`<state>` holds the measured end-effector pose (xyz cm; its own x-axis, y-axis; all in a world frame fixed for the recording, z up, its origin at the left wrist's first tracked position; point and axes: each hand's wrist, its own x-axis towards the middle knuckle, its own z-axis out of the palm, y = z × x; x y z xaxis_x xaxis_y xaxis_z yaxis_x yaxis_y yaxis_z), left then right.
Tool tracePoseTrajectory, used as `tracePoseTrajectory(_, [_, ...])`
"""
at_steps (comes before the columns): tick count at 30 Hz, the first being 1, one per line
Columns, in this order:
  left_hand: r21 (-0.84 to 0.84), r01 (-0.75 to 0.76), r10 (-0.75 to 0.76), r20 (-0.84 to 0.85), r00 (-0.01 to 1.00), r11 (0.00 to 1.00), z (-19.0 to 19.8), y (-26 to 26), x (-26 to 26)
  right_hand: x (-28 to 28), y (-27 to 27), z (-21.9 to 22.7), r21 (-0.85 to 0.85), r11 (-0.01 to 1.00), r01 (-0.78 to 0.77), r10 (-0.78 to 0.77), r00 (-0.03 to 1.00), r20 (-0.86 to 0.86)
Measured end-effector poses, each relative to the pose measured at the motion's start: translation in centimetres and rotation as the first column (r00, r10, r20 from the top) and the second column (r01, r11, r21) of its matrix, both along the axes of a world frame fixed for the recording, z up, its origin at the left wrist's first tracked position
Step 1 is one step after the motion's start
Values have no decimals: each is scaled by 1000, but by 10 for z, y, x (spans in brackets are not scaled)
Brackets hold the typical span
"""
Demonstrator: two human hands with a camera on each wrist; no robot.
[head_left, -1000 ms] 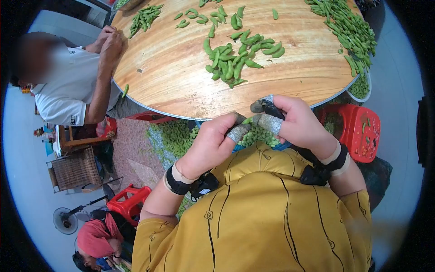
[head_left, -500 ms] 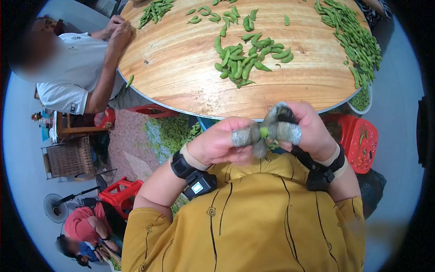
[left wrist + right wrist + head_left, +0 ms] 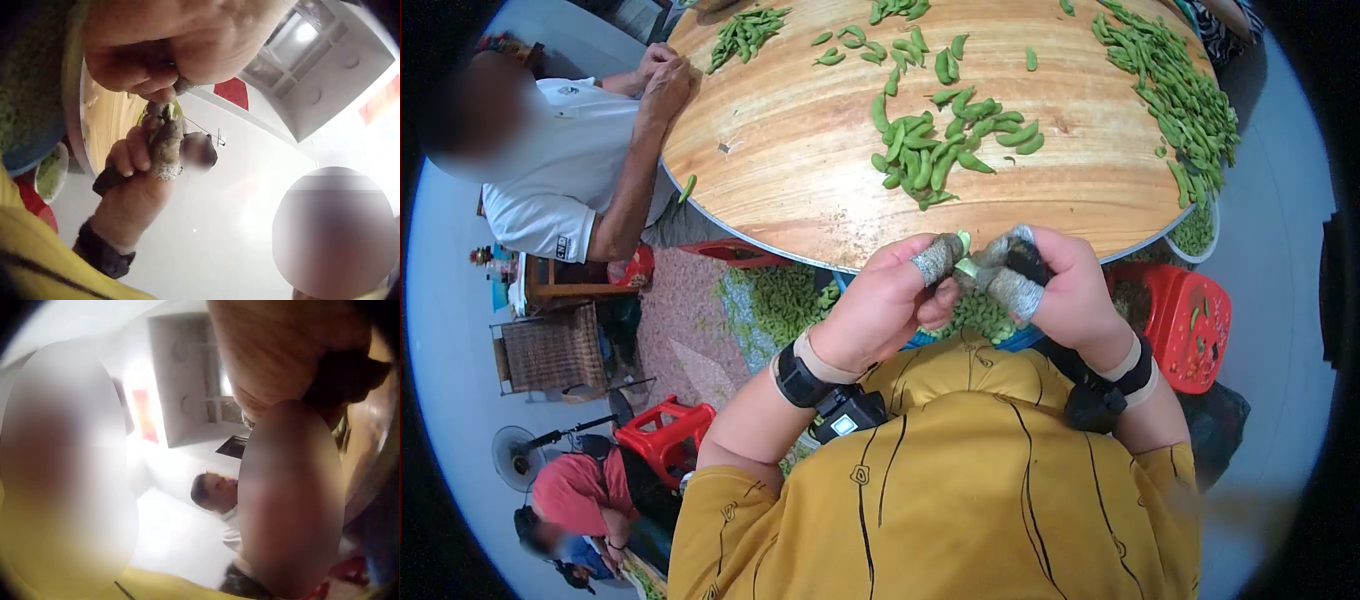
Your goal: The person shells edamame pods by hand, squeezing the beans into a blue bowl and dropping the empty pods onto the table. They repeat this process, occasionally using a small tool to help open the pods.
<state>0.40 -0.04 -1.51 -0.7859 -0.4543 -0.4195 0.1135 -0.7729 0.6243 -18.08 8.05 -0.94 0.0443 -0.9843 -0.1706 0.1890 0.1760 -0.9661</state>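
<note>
Between my two hands, above my lap, is a green soybean pod (image 3: 966,262), its pale green showing between the wrapped fingertips. My left hand (image 3: 885,305) pinches it at the left end, with grey tape on the thumb. My right hand (image 3: 1068,290) holds the other end between taped, dirt-darkened thumb and finger. Close up in the left wrist view, the right hand (image 3: 140,162) meets the left hand (image 3: 187,47) at the pod (image 3: 174,112). Below them, shelled beans (image 3: 980,315) lie in a blue container (image 3: 1025,338). The right wrist view hides the pod.
On the round wooden table (image 3: 790,190) lie a middle pile of pods (image 3: 920,150) and a larger pile (image 3: 1170,90) at right. A red stool (image 3: 1195,330) stands right, near a white tub of beans (image 3: 1195,230). A person in white (image 3: 550,170) sits left.
My hands came together over the pod, fingers shifting around it, then drew slightly apart, leaving its pale green more exposed. The head view has shifted a little.
</note>
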Motion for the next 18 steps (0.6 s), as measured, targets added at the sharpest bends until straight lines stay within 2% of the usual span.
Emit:
tracePoseTrajectory(1, [0,0,0,-1,1000,1000,1,0,-1,0,0,-3,-109,994,-30,15,991,-133])
tracePoseTrajectory(3, [-236,45,21,270,963,971,3,-1,-2,-2,1,5,-253,959,-126,7,905,-425])
tracePoseTrajectory(4, [-250,34,32,254,967,968,3,-1,-3,-1,0,6,-263,955,-137,8,899,-439])
tracePoseTrajectory(6, [-589,129,132,380,915,798,0,0,-3,-1,-1,6,-411,911,-24,-255,752,-608])
tracePoseTrajectory(7, [-735,191,174,390,904,650,-4,-1,1,-3,-1,8,-416,909,-27,-278,704,-653])
tracePoseTrajectory(8, [-813,284,196,431,881,508,-2,-2,2,-4,-2,10,-403,915,-32,-259,718,-646])
tracePoseTrajectory(10, [-870,291,202,392,898,398,2,2,1,-4,-2,6,-379,921,-89,-223,677,-701])
tracePoseTrajectory(11, [-892,244,237,349,907,380,3,2,0,-4,-1,3,-315,946,-73,-159,742,-652])
tracePoseTrajectory(13, [-918,230,182,299,937,322,5,2,1,-4,-1,10,-143,989,-42,-34,873,-486])
tracePoseTrajectory(14, [-928,205,206,277,939,312,6,4,1,-6,-1,9,-62,997,-39,10,914,-406])
tracePoseTrajectory(16, [-927,148,99,192,976,344,7,3,6,-7,-2,7,-17,996,-83,75,953,-293])
tracePoseTrajectory(17, [-921,169,51,198,979,352,7,3,8,-7,-2,8,26,995,-93,97,963,-250])
tracePoseTrajectory(18, [-928,152,63,184,981,339,8,1,9,-7,-3,8,13,995,-103,103,959,-265])
